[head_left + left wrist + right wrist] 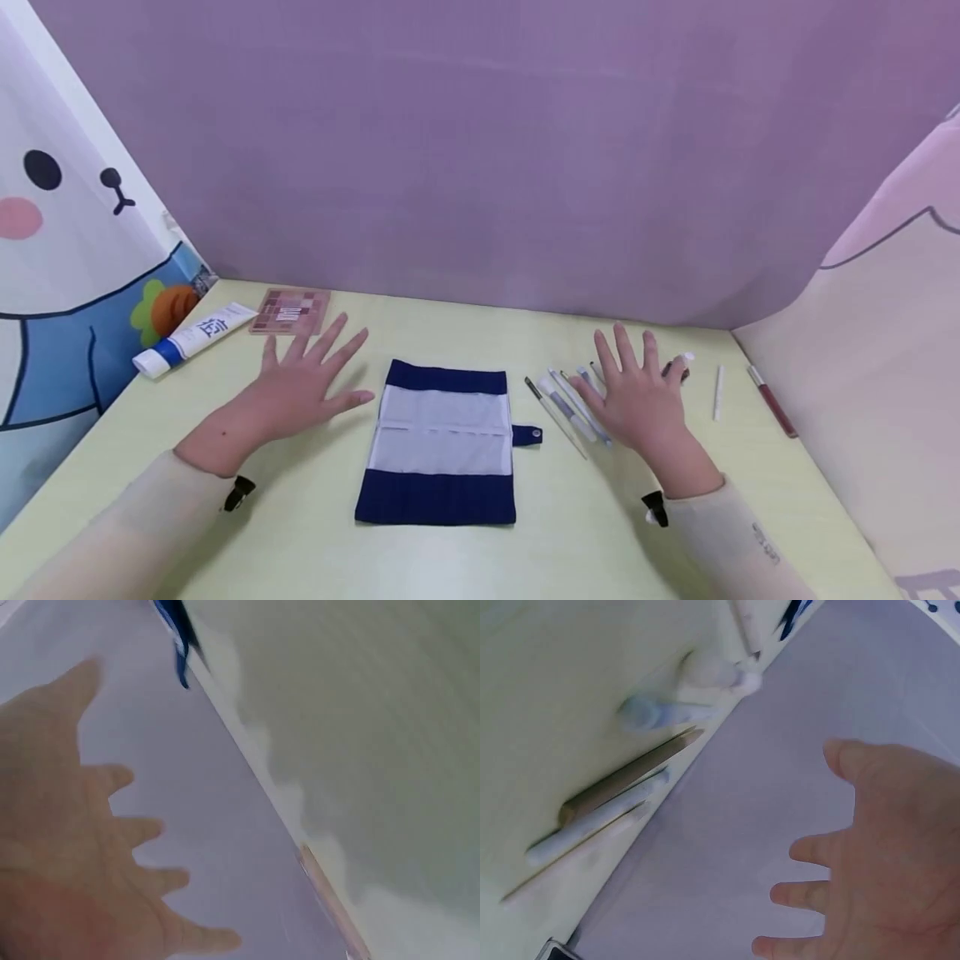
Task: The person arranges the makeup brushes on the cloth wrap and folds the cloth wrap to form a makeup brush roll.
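Spread flat in the middle of the table is a navy fabric roll case (435, 500) with pale grey inner pockets. A short snap strap (527, 435) sticks out from its right side. To its left hovers my left hand (300, 392), fingers straight and splayed, holding nothing. My right hand (643, 404) is likewise spread out in the air, nearest to a loose group of thin brushes and pens (557, 408), and hides part of them. In the right wrist view a brown pencil-like stick (630, 776) lies among blurred pale ones. Both wrist views show empty palms.
At the back left lie a white tube with a blue band (198, 337) and a pink checked palette (291, 311). On the right are a thin white stick (718, 393) and a dark red tube (774, 404). A purple cloth (480, 167) hangs behind the table.
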